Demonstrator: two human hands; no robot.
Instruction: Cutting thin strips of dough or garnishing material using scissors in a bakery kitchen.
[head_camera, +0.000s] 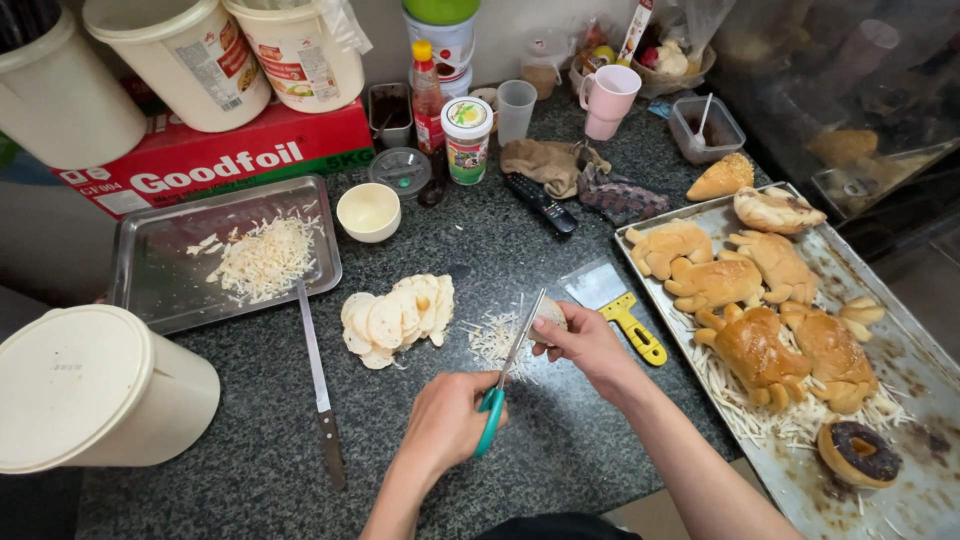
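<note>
Dark speckled table (560, 440), w/ bare room only around the grips and toward its near edge. Big baking tray (900, 350) of golden pastries (760, 350) sits just right of the right grip, running to the table's right edge. White lidded bucket (90, 390) well left of the left grip, at the left edge. Small steel tray (160, 290) w/ shredded cheese up-left. Long knife (320, 390) lies left of the left grip, apart. Stack of pale dough rounds (395, 318) just above it. Left hand (445, 420) grip closed round the teal handle of scissors (510, 375), blades part open. Right hand (585, 340) grip pinches a pale round slice (550, 312) betw. the blades. Shreds (490, 340) piled under it. Yellow-handled scraper (620, 310) just beyond the right grip.
</note>
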